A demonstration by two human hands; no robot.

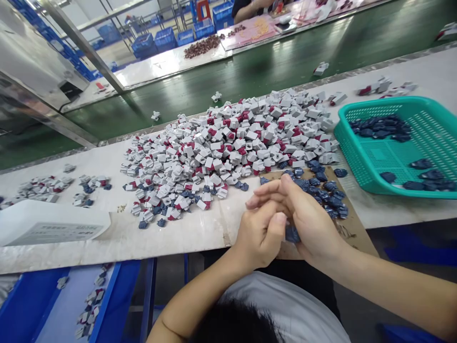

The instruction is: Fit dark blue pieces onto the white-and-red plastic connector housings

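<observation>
My left hand (259,234) is closed, its fingers curled against the palm side of my right hand (311,220); what it grips, if anything, is hidden. The right hand is cupped, fingers bent around the left. A dark blue piece (292,234) shows between the two hands at the right palm. Behind them a large heap of white and dark red parts (228,143) covers the table (200,238). Dark blue pieces (330,197) lie on a brown board (352,228) just beyond my right hand.
A green basket (378,178) at the right holds dark blue pieces. White paper (53,221) lies at the left. Beyond the table runs a green conveyor (185,100). Another person's arm (250,9) rests at the far side. A blue bin (124,286) stands below the front edge.
</observation>
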